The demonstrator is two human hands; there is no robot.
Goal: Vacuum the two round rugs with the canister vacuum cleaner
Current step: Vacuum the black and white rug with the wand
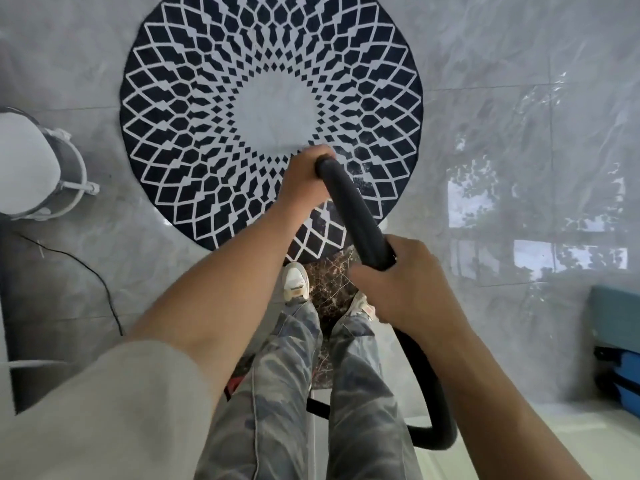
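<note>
Both hands (pixel 304 178) on black hose (pixel 353 209)

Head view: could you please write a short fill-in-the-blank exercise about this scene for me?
1. The left hand and the right hand both grip the ____ hose.
2. The patterned rug is ____ in shape.
3. The canister stands on the person's ____ side.
Missing words: black; round; left.
</note>
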